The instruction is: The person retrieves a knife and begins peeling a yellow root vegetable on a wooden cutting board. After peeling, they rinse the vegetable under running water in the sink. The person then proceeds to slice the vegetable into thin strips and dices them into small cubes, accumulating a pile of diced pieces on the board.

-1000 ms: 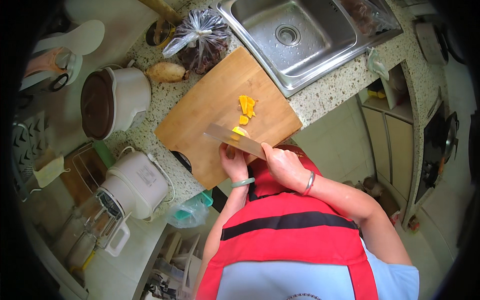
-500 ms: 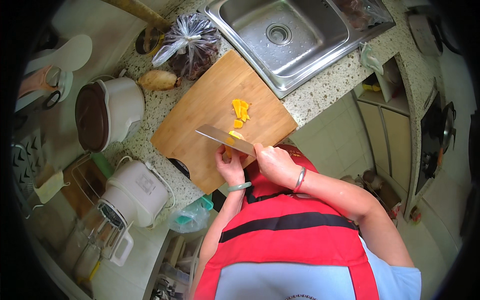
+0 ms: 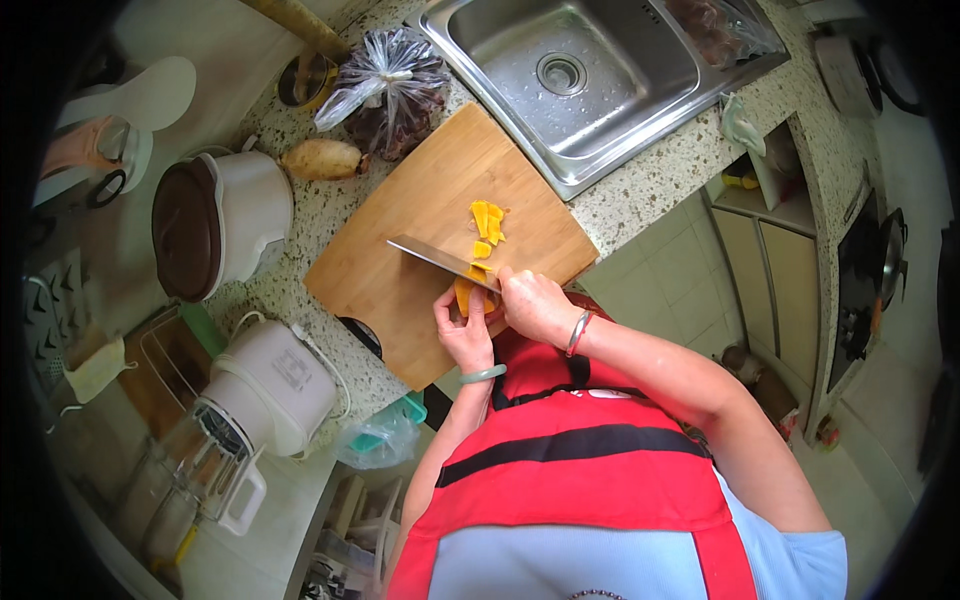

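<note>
A wooden cutting board (image 3: 390, 215) lies at an angle on the counter. At its near side my left hand (image 3: 466, 338) has its fingers closed round a chunk of orange-yellow vegetable (image 3: 465, 296), which looks like pumpkin. My right hand (image 3: 538, 307) grips the handle of a cleaver (image 3: 425, 252); the handle is hidden in the fist. The blade points to the left and stands steeply, seen nearly along its spine, at the far end of the chunk. Several cut pumpkin pieces (image 3: 488, 220) lie just beyond the blade.
A steel sink (image 3: 610, 130) adjoins the board's far right side. Past the board's far left are a tied plastic bag (image 3: 390, 85) of dark contents and a pale root vegetable (image 3: 325, 159). A brown-lidded cooker (image 3: 225, 225) and a white appliance (image 3: 280, 380) stand left.
The blade has turned from showing its broad face to standing steeper at the chunk. My right hand has shifted slightly left and away from me. A slice now shows beside the blade.
</note>
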Tool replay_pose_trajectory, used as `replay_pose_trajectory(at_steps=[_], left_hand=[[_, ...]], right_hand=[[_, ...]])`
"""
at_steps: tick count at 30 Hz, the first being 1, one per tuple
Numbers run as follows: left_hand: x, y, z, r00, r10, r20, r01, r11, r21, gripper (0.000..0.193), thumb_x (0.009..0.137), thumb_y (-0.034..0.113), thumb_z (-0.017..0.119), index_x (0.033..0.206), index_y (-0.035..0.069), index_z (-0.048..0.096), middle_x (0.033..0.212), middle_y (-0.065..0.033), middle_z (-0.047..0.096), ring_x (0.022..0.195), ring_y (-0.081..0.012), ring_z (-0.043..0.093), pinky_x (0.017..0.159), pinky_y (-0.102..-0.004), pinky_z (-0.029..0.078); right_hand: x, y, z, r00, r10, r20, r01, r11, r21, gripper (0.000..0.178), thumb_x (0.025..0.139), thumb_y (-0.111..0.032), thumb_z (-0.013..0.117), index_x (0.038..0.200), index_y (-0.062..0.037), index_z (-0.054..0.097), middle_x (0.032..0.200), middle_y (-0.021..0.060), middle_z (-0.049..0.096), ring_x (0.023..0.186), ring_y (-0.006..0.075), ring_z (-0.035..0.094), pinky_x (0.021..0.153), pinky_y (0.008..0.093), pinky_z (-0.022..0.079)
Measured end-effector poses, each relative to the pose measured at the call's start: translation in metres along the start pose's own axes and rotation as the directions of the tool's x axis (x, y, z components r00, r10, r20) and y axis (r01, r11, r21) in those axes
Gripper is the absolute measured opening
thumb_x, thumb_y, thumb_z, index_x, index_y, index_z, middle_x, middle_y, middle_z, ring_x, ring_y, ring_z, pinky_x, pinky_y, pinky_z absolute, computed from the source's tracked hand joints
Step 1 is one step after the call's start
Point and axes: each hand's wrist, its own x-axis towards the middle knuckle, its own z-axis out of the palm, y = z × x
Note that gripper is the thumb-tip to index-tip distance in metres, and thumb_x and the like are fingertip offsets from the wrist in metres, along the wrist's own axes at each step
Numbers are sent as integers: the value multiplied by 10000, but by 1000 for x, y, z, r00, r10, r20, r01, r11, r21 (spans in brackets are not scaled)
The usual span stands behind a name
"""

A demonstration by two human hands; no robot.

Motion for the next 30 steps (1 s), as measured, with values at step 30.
replay_pose_trajectory(at_steps=[30], left_hand=[[1, 2, 5, 996, -43, -72, 50, 994, 97, 385, 909, 88, 668, 1237, -26, 501, 1154, -121, 616, 995, -177, 621, 823, -317, 545]], right_hand=[[-62, 28, -38, 968, -237, -78, 208, 938, -276, 393, 841, -76, 545, 1216, 11, 466, 740, 204, 655, 653, 364, 672, 536, 462, 526]])
